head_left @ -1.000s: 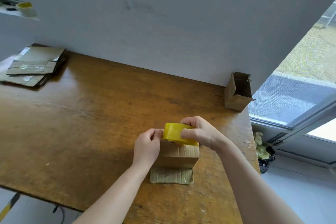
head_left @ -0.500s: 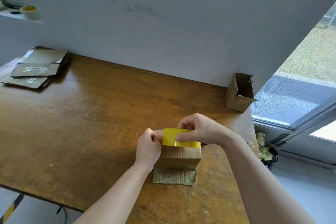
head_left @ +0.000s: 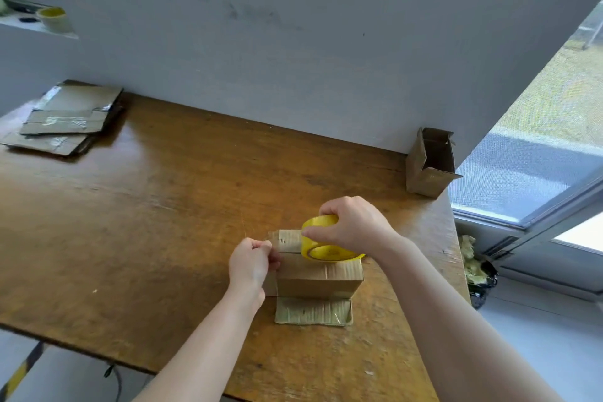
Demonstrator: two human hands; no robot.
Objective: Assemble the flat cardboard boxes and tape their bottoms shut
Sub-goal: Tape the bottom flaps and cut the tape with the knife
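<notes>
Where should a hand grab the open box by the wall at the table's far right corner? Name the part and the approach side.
Pinch the left side of the open box at its rim, coming from above and the left. Its mouth looks open upward, so fingers can slip inside; the wall behind it and the table edge on its right hamper other approaches.

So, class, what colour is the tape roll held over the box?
Yellow; the tape roll shows best in the head view.
</notes>
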